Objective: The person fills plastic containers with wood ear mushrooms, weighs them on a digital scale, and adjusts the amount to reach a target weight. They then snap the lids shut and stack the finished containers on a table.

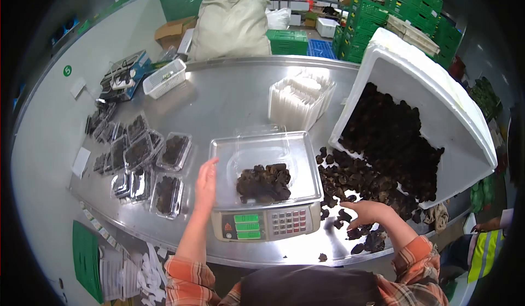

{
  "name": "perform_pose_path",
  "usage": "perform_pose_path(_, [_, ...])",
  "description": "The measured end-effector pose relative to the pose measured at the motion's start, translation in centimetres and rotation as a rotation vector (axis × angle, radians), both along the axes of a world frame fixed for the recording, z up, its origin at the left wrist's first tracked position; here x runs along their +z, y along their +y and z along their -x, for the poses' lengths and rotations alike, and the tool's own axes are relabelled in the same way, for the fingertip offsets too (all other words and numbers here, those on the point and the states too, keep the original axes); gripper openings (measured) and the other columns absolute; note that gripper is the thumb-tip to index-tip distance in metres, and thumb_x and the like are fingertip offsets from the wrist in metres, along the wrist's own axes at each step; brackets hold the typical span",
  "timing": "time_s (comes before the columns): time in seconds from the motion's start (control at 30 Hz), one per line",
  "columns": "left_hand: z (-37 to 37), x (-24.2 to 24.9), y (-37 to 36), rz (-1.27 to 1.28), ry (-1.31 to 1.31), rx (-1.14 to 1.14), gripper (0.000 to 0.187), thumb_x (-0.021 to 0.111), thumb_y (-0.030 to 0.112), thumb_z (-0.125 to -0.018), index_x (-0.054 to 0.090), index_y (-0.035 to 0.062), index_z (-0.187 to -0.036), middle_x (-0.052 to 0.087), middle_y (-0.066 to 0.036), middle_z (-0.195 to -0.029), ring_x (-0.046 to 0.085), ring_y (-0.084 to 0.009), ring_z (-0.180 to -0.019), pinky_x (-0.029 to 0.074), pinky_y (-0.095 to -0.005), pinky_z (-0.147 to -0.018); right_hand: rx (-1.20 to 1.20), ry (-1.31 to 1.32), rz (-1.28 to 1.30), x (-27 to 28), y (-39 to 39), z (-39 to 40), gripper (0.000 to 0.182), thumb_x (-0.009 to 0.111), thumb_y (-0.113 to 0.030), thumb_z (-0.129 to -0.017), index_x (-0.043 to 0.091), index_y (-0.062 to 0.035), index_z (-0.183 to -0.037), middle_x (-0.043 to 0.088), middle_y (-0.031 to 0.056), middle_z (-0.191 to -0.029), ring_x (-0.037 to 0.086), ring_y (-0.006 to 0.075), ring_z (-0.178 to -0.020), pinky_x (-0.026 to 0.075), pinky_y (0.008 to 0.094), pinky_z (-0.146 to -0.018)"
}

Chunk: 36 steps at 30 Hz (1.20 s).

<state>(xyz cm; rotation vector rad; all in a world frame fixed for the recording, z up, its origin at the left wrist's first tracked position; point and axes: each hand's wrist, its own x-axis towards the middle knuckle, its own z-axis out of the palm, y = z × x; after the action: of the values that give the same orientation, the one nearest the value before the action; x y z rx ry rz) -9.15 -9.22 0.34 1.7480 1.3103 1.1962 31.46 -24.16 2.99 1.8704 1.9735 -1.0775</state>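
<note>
Nothing is gripped firmly: right hand (pixel 367 212) is spread, fingers apart, over loose dark dried mushrooms (pixel 355 183) at the table's front right edge; whether a piece is pinched cannot be told. Left hand (pixel 206 182) is held open and flat against the left side of the clear clamshell tray (pixel 261 158), touching or just beside it. The tray sits on the digital scale (pixel 266 222), near the front edge, with a small mushroom portion (pixel 264 183) inside.

Step judged: a portion being weighed, tray part filled. Next move likely calls for a few pieces picked from the loose pile and dropped into the tray, readout watched.

A tilted white foam box (pixel 437 115) spills mushrooms at the right edge. Filled punnets (pixel 143 161) are clustered at the left edge, stacked empty trays (pixel 301 101) toward the back centre. The steel table (pixel 229 95) is bare in the middle. Green crates (pixel 415 11) and a large sack (pixel 232 24) stand behind.
</note>
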Motion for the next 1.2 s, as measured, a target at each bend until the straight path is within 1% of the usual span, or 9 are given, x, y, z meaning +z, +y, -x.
perform_pose_path(0.07, [1.6, -0.5, 0.1, 0.04, -0.085, 0.066, 0.053, 0.031, 0.04, -0.097, 0.05, -0.004, -0.119, 0.052, -0.015, -0.121, 0.048, -0.024, -0.114, 0.035, -0.0351, -0.099, 0.011, -0.405, -0.006, -0.9, -0.2, -0.7, 0.076, 0.075, -0.039, -0.065, 0.042, -0.0174, -0.131, 0.058, 0.0218, -0.108, 0.055, 0.0369, -0.103, 0.045, 0.0427, -0.087])
perform_pose_path(0.17, [2.8, -1.1, 0.2, 0.092, -0.265, 0.139, 0.048, 0.033, 0.036, -0.098, 0.051, -0.0027, -0.119, 0.053, -0.015, -0.118, 0.05, -0.0239, -0.111, 0.038, -0.036, -0.096, -0.552, 0.366, -0.26, -0.3, 2.0, 0.2, 0.041, 0.065, -0.023, -0.08, 0.053, -0.0043, -0.114, 0.06, 0.0114, -0.075, 0.06, 0.0195, -0.071, 0.05, 0.0327, -0.061])
perform_pose_path(0.27, [3.5, -1.5, 0.2, 0.122, -0.309, 0.145, 0.05, 0.03, 0.037, -0.098, 0.048, -0.0041, -0.12, 0.055, -0.015, -0.115, 0.055, -0.022, -0.103, 0.043, -0.0329, -0.089, -0.631, 0.599, -0.323, 0.4, 6.0, 3.1, 0.026, 0.059, -0.015, -0.085, 0.056, -0.0012, -0.107, 0.058, 0.0047, -0.071, 0.052, 0.009, -0.056, 0.044, 0.0251, -0.05])
perform_pose_path(0.47, [5.3, -2.3, -1.0, 0.171, -0.356, 0.168, 0.05, 0.029, 0.036, -0.099, 0.048, -0.0058, -0.117, 0.058, -0.015, -0.104, 0.06, -0.019, -0.086, 0.049, -0.0282, -0.077, -0.414, 0.615, -0.63, 0.0, 11.8, 8.8, 0.017, 0.062, -0.015, -0.081, 0.062, 0.0009, -0.088, 0.063, 0.0122, -0.081, 0.06, 0.0182, -0.074, 0.047, 0.0295, -0.07])
perform_pose_path(0.73, [4.4, -2.5, 0.4, 0.265, -0.445, 0.106, 0.049, 0.029, 0.036, -0.099, 0.045, -0.0043, -0.122, 0.056, -0.018, -0.109, 0.058, -0.0216, -0.093, 0.047, -0.0317, -0.083, -0.838, 1.177, -0.119, -3.1, 18.7, 9.5, 0.061, 0.043, -0.047, -0.092, 0.031, -0.0025, -0.132, 0.047, 0.0147, -0.119, 0.054, 0.0129, -0.057, 0.042, 0.0244, -0.045])
perform_pose_path(0.83, [1.7, -2.1, 1.2, 0.163, -0.522, 0.152, 0.052, 0.027, 0.041, -0.098, 0.044, 0.0012, -0.126, 0.054, -0.014, -0.114, 0.058, -0.0197, -0.093, 0.047, -0.0305, -0.084, -0.658, 1.333, -0.221, -1.1, 17.4, 9.4, 0.051, 0.041, -0.042, -0.094, 0.04, -0.0032, -0.128, 0.05, 0.0119, -0.11, 0.053, 0.0128, -0.06, 0.043, 0.025, -0.047])
perform_pose_path(0.97, [1.8, -4.9, -0.8, 0.203, -0.128, -0.178, 0.046, 0.046, 0.022, -0.095, 0.033, 0.0031, -0.135, 0.05, -0.01, -0.117, 0.056, -0.0187, -0.097, 0.045, -0.0307, -0.086, 0.093, 0.524, -0.734, -2.1, 12.3, 8.4, 0.04, 0.059, -0.023, -0.086, 0.05, -0.0014, -0.118, 0.055, 0.0072, -0.09, 0.054, 0.0138, -0.064, 0.047, 0.0265, -0.056])
perform_pose_path(1.07, [0.5, -5.4, -3.6, 0.426, -0.159, -0.22, 0.049, 0.054, 0.01, -0.088, 0.034, 0.0009, -0.132, 0.051, -0.011, -0.111, 0.059, -0.0189, -0.092, 0.048, -0.0283, -0.079, -0.398, 0.691, 0.067, -0.3, 9.6, 9.7, 0.057, 0.062, -0.017, -0.082, 0.035, 0.002, -0.129, 0.059, 0.0103, -0.084, 0.059, 0.0145, -0.061, 0.048, 0.0269, -0.05])
perform_pose_path(1.2, [0.2, -2.1, -4.6, 0.782, -0.399, -0.123, 0.034, 0.056, 0.01, -0.086, 0.043, -0.003, -0.114, 0.055, -0.016, -0.099, 0.062, -0.0218, -0.077, 0.052, -0.0293, -0.069, -0.514, 0.876, 0.229, -1.9, 9.1, 9.9, 0.055, 0.057, -0.006, -0.083, 0.029, 0.0015, -0.13, 0.058, 0.0133, -0.077, 0.059, 0.0175, -0.058, 0.048, 0.0277, -0.047])
